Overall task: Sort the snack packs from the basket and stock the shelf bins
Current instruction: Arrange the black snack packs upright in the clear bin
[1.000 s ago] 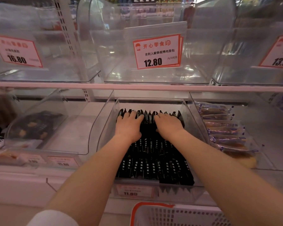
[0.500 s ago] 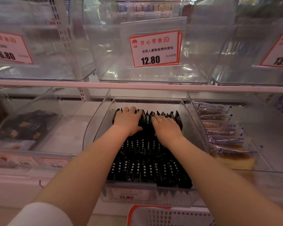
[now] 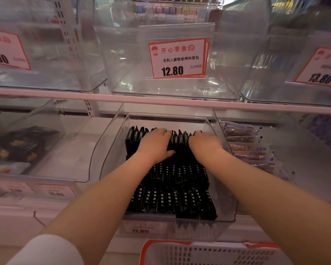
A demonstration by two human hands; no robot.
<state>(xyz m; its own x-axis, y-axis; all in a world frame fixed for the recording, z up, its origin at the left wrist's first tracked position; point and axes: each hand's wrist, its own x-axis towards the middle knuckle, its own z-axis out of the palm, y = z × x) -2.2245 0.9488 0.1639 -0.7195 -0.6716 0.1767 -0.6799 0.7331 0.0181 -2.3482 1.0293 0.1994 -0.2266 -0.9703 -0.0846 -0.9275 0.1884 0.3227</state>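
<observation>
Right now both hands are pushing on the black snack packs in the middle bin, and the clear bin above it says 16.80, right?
Almost. The head view shows the left hand and right hand on the black snack packs in the middle bin, but the tag on the clear bin above reads 12.80, not 16.80.

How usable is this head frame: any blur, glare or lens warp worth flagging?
Head view: the 12.80 price tag and black snack packs read sharp; the edges smear, leaving the left tag soft. Glare streaks the clear upper bin. Wide-angle warp bows the shelf rail. Both hands stay clear.
</observation>
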